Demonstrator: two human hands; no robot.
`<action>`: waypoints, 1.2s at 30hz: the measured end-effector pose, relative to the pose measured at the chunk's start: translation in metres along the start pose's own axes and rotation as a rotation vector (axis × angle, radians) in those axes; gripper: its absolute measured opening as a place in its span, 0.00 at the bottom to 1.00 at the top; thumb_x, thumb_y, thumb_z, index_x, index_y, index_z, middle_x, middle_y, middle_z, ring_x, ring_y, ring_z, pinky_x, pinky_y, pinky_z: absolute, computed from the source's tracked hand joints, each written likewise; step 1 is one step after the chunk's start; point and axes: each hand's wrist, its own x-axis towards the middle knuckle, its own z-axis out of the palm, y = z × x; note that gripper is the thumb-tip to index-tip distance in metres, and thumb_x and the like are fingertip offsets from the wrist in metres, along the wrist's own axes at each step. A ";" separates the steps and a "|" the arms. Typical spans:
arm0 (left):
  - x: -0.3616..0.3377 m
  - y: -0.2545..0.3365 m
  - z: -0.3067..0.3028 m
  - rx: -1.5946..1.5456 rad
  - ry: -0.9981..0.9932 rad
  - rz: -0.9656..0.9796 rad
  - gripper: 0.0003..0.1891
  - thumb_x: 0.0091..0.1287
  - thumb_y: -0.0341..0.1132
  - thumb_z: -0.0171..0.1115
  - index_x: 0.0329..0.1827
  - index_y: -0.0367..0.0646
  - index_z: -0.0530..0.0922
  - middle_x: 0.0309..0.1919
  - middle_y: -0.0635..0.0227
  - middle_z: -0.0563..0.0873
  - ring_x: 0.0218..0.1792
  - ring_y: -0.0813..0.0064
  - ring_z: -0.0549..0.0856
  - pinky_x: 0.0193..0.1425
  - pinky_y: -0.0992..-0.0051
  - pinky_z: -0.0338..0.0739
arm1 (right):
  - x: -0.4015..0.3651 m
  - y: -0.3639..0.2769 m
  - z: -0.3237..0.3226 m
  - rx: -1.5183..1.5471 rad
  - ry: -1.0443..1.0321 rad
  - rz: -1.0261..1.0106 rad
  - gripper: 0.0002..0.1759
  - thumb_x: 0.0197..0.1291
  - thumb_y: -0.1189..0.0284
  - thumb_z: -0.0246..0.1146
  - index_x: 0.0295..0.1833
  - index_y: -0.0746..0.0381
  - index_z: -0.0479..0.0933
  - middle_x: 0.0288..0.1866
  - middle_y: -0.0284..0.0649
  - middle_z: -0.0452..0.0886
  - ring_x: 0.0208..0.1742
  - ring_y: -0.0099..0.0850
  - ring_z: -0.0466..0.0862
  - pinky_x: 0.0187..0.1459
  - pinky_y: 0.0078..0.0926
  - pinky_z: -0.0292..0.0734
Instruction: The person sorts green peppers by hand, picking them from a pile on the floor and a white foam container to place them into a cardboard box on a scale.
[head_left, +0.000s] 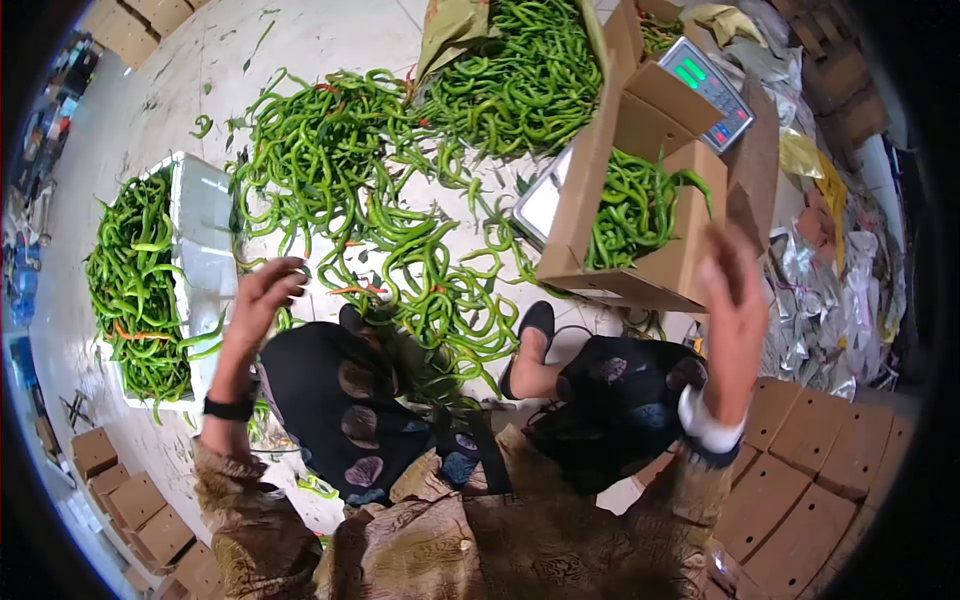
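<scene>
My left hand [268, 296] is raised over the floor between the white crate and my knee, its fingers apart and holding nothing. Blurred by motion, my right hand [733, 275] is beside the right edge of an open cardboard box [575, 235]; whether it touches the flap or holds anything is unclear. Green peppers [630, 215] partly fill this box, which rests on a scale platform [543, 205]. The scale's display [690, 73] glows green behind it. Loose green peppers [330, 150] lie spread on the floor before me, a few red ones among them.
A white crate [205, 215] heaped with green peppers stands at the left. An open sack [450, 40] spills peppers at the top. Stacked cardboard boxes [800, 470] lie at the lower right, more [135, 510] at the lower left. Plastic bags [860, 290] are piled at the right.
</scene>
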 end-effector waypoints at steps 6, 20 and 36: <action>0.093 -0.158 0.080 0.155 -0.071 0.051 0.15 0.65 0.31 0.63 0.53 0.35 0.80 0.40 0.56 0.88 0.43 0.71 0.87 0.49 0.73 0.80 | -0.073 0.009 0.174 0.597 -0.942 0.500 0.17 0.69 0.70 0.59 0.58 0.67 0.78 0.50 0.39 0.83 0.47 0.25 0.83 0.49 0.23 0.78; 0.153 -0.224 0.177 0.398 0.135 0.040 0.17 0.55 0.31 0.62 0.48 0.40 0.77 0.32 0.49 0.84 0.35 0.47 0.84 0.42 0.57 0.79 | -0.023 0.141 0.429 -0.114 -0.609 -0.211 0.19 0.53 0.75 0.65 0.52 0.66 0.77 0.51 0.45 0.81 0.49 0.48 0.80 0.50 0.44 0.77; 0.214 -0.177 0.158 0.710 0.129 0.341 0.08 0.61 0.32 0.65 0.39 0.40 0.77 0.30 0.53 0.80 0.34 0.47 0.82 0.34 0.53 0.75 | -0.005 0.150 0.394 -0.384 -0.961 -0.100 0.11 0.62 0.65 0.61 0.43 0.59 0.84 0.29 0.45 0.84 0.34 0.45 0.85 0.38 0.44 0.80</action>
